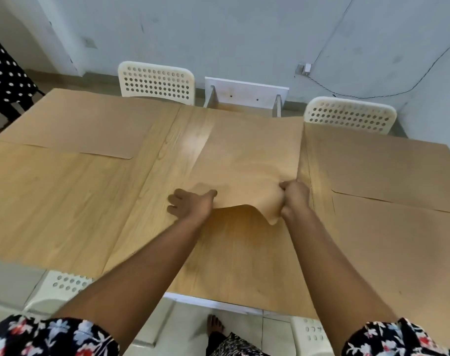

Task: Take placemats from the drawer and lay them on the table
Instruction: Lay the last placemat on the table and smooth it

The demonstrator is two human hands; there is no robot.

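The thin tan rectangular placemat (247,160) in the middle of the table was the one in hand: its far part lay flat on the wood, its near edge was lifted and bowed up w/ a drooping corner. The right hand (294,199) gripped that near-right corner, fingers curled tight round the bunched material. The left hand (190,204) sat at the near-left edge, thumb on top of the mat, two fingers showing curled beside it; looked like a pinch on the edge, tho the underside was hidden.

Placemats counted: 4 in view. One at far left (85,124), flat. Two on the right, a far one (380,165) and a near one (398,242), the far one's near edge overlapping the near one. The held mat's right edge met the far-right mat's left edge.

All lay on the light wood-grain rectangular table (65,201).

Beyond the far edge: 2 white perforated-back plastic chairs, one left of centre (156,82), one at right (349,114). Between them an open white drawer (245,92) stuck out from the table's far side. 2 more white perforated seats showed by the near edge, at lower left (65,283) and lower right (312,332).

Both sleeves were dark floral fabric. A second person in black polka-dot cloth (5,73) stood at far left.
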